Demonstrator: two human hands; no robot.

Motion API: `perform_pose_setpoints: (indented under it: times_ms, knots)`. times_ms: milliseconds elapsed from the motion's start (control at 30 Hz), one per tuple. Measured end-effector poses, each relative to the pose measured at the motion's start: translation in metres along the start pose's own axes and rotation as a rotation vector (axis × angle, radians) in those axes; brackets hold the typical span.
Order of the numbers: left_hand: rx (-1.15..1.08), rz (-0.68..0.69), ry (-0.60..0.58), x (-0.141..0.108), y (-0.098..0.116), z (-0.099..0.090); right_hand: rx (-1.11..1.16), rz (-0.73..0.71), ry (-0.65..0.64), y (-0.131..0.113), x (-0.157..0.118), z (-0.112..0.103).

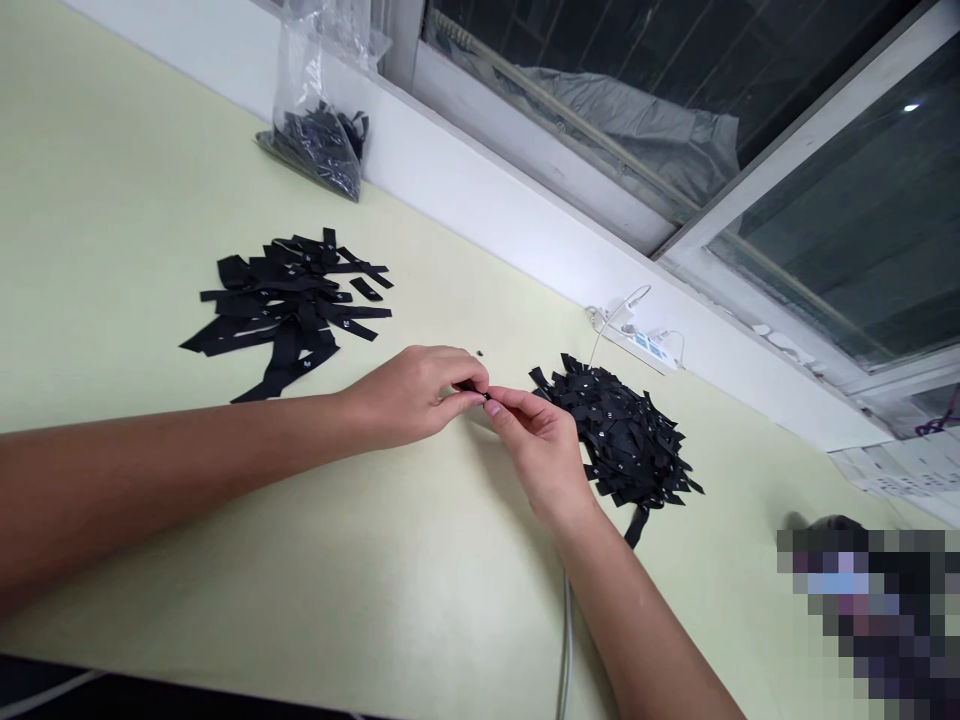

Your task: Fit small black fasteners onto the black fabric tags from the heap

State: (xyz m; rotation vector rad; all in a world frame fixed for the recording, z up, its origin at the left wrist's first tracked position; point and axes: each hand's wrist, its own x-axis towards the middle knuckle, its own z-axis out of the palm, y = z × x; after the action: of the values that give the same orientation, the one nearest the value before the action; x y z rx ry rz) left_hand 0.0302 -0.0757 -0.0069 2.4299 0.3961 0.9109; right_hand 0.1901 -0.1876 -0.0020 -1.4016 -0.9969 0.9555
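My left hand (420, 393) and my right hand (540, 440) meet above the middle of the table, fingertips almost touching. Between them they pinch a small black strip (471, 386), mostly hidden by the fingers. To the left lies a loose pile of black fabric strips (292, 300), some with small white marks. A larger, denser heap of short black strips (626, 435) sits just beyond and to the right of my right hand. One tiny dark bit (480, 353) rests on the table beyond my fingertips.
A clear plastic bag of black pieces (319, 140) stands against the wall at the back left. By the wall on the right is a power strip (645, 345); a pale cable (568, 640) crosses the pale green table (360, 590). Something pixelated (877, 610) occupies the right edge.
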Motion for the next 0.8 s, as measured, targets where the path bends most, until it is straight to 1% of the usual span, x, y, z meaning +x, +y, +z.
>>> perform_pose_setpoints:
  times_ms: [200,400,633,800]
  knots:
    - [0.013,0.017,-0.059,-0.0001,0.0002,-0.0011,0.021,0.025,0.003,-0.0013,-0.0013,0.0016]
    - [0.038,0.073,-0.115,0.0001,-0.0013,0.0002,0.015,0.053,0.014,-0.0014,-0.0016,0.0026]
    - [0.007,0.010,-0.138,-0.0006,0.0000,0.0013,0.002,0.041,0.014,-0.0001,-0.0012,0.0036]
    - [0.011,0.010,-0.147,-0.0006,-0.0003,0.0022,-0.012,0.041,0.011,-0.0007,-0.0019,0.0044]
